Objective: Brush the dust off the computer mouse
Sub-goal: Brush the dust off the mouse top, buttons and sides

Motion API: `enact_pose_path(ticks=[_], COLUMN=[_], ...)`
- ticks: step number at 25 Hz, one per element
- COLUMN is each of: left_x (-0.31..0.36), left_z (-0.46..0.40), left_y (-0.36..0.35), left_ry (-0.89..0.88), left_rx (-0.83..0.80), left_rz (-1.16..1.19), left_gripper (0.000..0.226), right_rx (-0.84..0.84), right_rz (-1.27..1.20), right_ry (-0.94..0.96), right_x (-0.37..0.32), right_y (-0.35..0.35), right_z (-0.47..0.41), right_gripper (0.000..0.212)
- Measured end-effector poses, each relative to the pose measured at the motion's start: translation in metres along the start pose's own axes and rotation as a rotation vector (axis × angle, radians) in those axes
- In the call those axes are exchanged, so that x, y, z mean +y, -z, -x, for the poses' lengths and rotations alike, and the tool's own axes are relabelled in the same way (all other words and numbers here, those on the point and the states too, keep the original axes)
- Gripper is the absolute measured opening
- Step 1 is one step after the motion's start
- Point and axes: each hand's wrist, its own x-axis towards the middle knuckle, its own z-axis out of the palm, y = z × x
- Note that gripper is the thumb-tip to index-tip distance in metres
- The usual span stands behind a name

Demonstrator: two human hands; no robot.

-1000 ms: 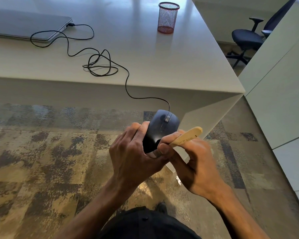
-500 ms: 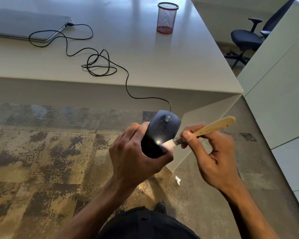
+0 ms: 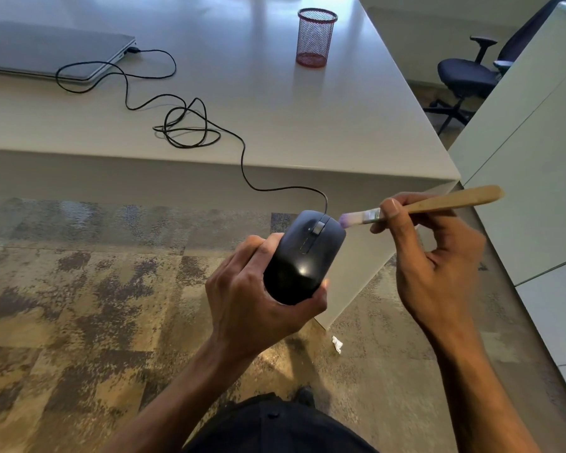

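Mottled brown-and-grey carpet is filling the lower part of my view, and a pale table is stretching across the upper part. I am taking the computer mouse as my landmark. It is being held in the air, off the table's near edge and above the carpet, top side facing me, wheel end pointing away. My left hand is clamped around its rear and left flank, with the thumb tip showing at its lower right edge. My right hand, to the right of the mouse, is pinching a brush between thumb and fingers near the metal ferrule; the wooden handle is angling up and away to the right. The bristles are touching, or all but touching, the mouse's far right corner beside the wheel; I cannot tell which. The two hands are apart, each closed on its own thing.

From the mouse's far end a black cable is running up onto the table, looping into a loose tangle, then reaching a closed laptop far up and left of the mouse. A red mesh pen cup is standing upright on the table well beyond the mouse. A dark office chair is sitting far up and right. A small white scrap is lying on the carpet below and just right of the mouse.
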Motion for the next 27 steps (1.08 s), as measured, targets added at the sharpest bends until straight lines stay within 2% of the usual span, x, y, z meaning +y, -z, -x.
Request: enact_pose_path(ticks=[5,11,14,17,19,24,27], left_x=[0.001,-0.001,-0.002,-0.003,-0.004,-0.004,-0.003], left_z=[-0.001,0.0,0.0,0.001,0.001,0.003,0.003], left_y=[-0.001,-0.002,-0.002,-0.001,0.0,0.0,0.001], left_ry=[-0.001,-0.028,-0.023,-0.024,-0.026,-0.036,-0.045], left_rx=[-0.01,-0.019,-0.024,-0.025,-0.021,-0.018,-0.006], left_rz=[0.001,-0.025,-0.026,-0.03,-0.027,-0.027,-0.025], left_gripper=[0.069,0.071,0.071,0.071,0.071,0.071,0.07], right_rx=[-0.023,-0.035,-0.003,0.047,0.02,-0.019,-0.111], right_rz=[-0.065,0.045,0.105,0.012,-0.037,0.073,0.023], right_ry=[0.055,0.089,0.088,0.104,0.104,0.05,0.048], right_x=[-0.01,-0.005,0.0,-0.003,-0.004,-0.001,-0.001], right_y=[-0.005,-0.013,-0.017,-0.018,-0.019,-0.017,-0.013], right_z=[0.008,0.009,0.005,0.007,0.009,0.0,-0.006], right_gripper=[0.009,0.008,0.008,0.003,0.005,0.005,0.007])
